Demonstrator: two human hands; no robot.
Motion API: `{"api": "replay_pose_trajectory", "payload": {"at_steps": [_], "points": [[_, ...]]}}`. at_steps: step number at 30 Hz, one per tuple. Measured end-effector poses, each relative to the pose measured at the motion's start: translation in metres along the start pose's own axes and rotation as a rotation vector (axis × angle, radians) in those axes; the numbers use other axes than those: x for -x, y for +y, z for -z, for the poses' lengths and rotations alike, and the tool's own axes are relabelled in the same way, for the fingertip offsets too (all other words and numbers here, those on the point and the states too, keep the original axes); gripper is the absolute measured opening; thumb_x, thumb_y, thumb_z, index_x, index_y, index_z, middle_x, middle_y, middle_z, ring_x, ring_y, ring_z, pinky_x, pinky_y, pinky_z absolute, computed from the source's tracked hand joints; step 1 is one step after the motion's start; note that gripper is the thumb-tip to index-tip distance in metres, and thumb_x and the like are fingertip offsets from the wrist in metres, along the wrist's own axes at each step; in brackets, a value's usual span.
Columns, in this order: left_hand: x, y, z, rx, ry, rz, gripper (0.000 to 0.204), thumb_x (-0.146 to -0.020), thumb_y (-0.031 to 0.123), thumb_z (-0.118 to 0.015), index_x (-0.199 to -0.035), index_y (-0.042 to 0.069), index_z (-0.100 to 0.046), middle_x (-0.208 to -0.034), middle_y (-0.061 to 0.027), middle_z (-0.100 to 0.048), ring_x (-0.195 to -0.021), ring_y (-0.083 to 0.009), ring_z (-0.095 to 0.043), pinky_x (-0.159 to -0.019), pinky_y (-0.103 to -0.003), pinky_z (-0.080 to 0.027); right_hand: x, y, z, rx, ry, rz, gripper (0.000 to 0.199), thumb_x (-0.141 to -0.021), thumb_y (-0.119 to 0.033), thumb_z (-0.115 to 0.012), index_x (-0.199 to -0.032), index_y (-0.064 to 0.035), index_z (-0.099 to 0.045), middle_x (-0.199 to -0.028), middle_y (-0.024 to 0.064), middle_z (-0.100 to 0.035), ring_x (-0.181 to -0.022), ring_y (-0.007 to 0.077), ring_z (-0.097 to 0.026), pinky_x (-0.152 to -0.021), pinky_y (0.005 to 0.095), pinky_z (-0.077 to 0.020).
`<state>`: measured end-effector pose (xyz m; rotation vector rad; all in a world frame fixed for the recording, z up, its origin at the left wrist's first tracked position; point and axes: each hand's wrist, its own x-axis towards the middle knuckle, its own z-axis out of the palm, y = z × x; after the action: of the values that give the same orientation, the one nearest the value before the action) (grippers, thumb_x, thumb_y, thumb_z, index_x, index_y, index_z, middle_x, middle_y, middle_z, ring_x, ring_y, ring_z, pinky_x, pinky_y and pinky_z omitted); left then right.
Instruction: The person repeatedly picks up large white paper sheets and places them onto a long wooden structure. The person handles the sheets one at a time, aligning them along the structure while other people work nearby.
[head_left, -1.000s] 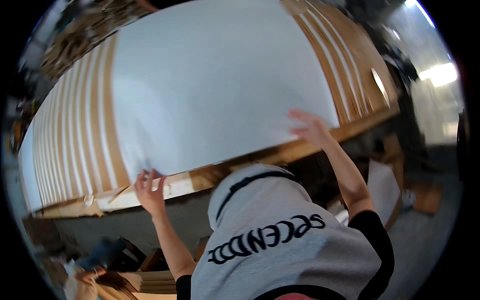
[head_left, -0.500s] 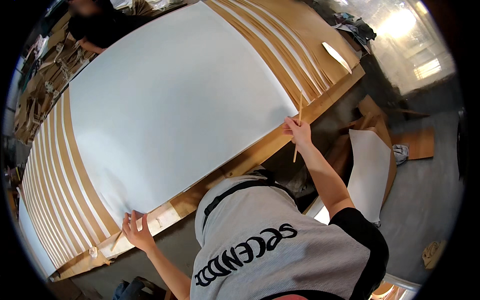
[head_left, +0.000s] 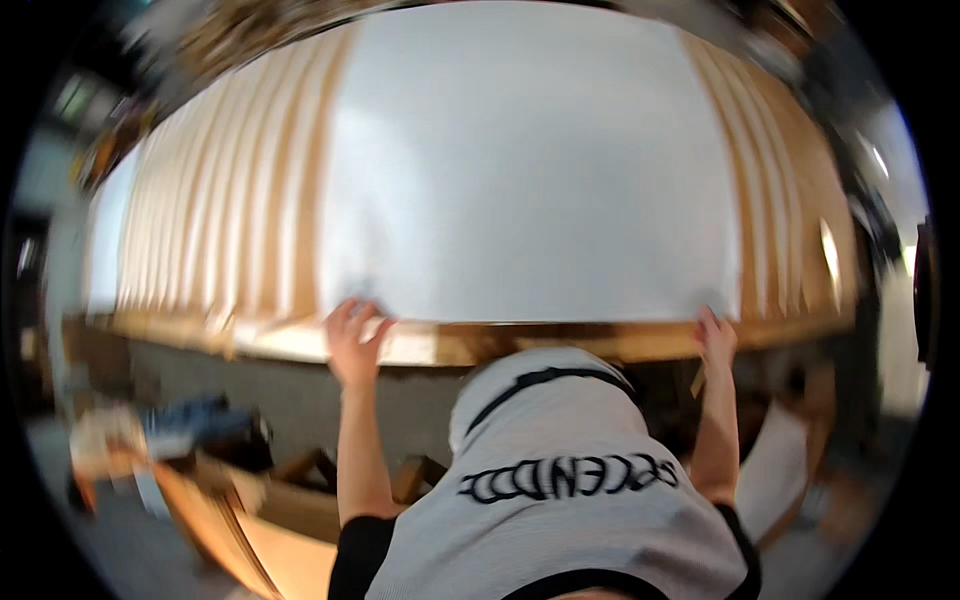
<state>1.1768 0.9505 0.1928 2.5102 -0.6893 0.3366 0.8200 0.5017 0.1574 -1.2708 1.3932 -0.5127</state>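
The white sheet [head_left: 530,180] lies over the counter [head_left: 480,346]. At its near-left corner, my left hand [head_left: 355,342] has fingers apart; at near-right, my right hand [head_left: 716,337]: grip, I cannot tell. Edge handling, I judge; next needs evenness.

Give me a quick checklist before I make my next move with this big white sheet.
1. Left hand at the near edge of the white sheet, towards its left corner: ok.
2. Right hand at the same edge, by the right corner: ok.
3. Right hand free of other things: not ok; a thin stick shows just below it.
4. Firm grip on the sheet with both hands: cannot tell; the fingertips are blurred.
5. Near edge uncovered between the hands: ok.
6. Sheet fully flat: cannot tell; there is dark shading by the left fingertips.
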Motion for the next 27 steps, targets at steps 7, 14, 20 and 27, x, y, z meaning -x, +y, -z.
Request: {"api": "replay_pose_trajectory", "payload": {"at_steps": [7,14,20,27], "points": [[0.003,-0.004,0.023,-0.086,0.088,-0.044,0.038,-0.055,0.029,-0.074,-0.088,0.013,-0.065,-0.098,-0.0054,-0.057,-0.094,-0.0289,-0.053,-0.077,-0.038,-0.043,0.032,-0.028,-0.005,0.497,0.088,0.181,0.039,-0.079,-0.034,-0.060,-0.061,-0.0012,-0.051,-0.049,0.0014,-0.043,-0.048,0.0106,-0.046,-0.045,0.0251,-0.0401],[0.005,0.002,0.015,-0.087,0.067,-0.002,0.039,-0.056,0.029,-0.074,-0.090,0.014,-0.064,-0.101,-0.0058,-0.057,-0.096,-0.0288,-0.052,-0.078,-0.038,-0.043,0.061,-0.073,-0.046,0.963,0.083,0.673,0.040,-0.082,-0.030,-0.056,-0.060,0.0000,-0.041,-0.047,0.0049,-0.036,-0.046,0.0145,-0.031,-0.045,0.0306,-0.0322],[0.007,-0.002,0.011,-0.077,0.086,0.001,0.039,-0.056,0.028,-0.074,-0.091,0.014,-0.064,-0.102,-0.0059,-0.056,-0.099,-0.0291,-0.051,-0.079,-0.038,-0.042,0.087,-0.078,-0.085,0.932,-0.308,0.451,0.028,-0.079,-0.025,-0.059,-0.067,0.0001,-0.054,-0.048,0.0097,-0.046,-0.047,0.0162,-0.050,-0.045,0.0314,-0.0374],[0.005,-0.010,0.016,-0.093,0.095,-0.031,0.040,-0.055,0.029,-0.074,-0.091,0.015,-0.063,-0.101,-0.0052,-0.055,-0.098,-0.0294,-0.050,-0.079,-0.039,-0.042,0.093,-0.078,-0.091,1.279,-0.610,0.697,0.023,-0.073,-0.030,-0.059,-0.072,-0.0079,-0.063,-0.062,0.0118,-0.058,-0.062,0.0310,-0.056,-0.056,0.0386,-0.0434]]}}
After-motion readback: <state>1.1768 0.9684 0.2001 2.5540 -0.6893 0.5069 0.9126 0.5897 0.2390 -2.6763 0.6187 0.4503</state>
